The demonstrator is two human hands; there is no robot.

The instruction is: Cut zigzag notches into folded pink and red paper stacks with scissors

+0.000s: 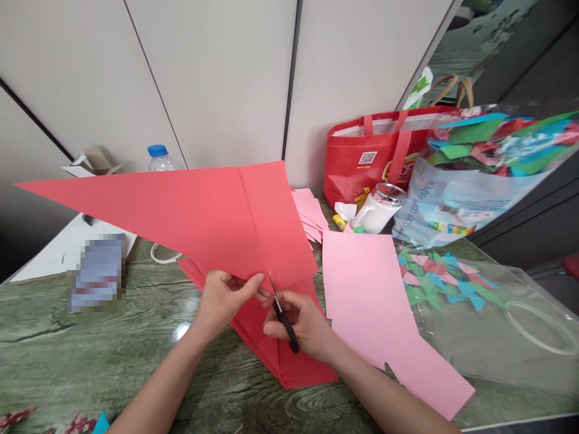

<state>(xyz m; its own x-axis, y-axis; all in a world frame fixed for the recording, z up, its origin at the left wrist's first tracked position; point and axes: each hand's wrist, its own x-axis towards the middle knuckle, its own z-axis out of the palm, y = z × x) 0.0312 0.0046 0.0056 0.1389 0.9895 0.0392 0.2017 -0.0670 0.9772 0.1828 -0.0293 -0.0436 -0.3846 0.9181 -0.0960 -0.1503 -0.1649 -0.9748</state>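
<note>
A large red sheet of paper (190, 211), creased near its right end, is raised above the table with its long point toward the left. My left hand (228, 298) pinches its lower edge between thumb and fingers. Black-handled scissors (283, 319) are gripped in my right hand (301, 322), their blades pointing up at the edge of the sheet, close to my left thumb. Whether the blades are parted is hard to see. More red paper (298, 364) lies in a folded stack under both hands.
Pink sheets (362, 283) lie to the right, with smaller pink pieces (310, 211) behind. Beyond stand a white mug (377, 211), a red bag (346, 157) and a plastic bag of coloured paper (452, 205). Folded paper pieces (446, 280) lie at right; a bottle (160, 158) stands behind the sheet.
</note>
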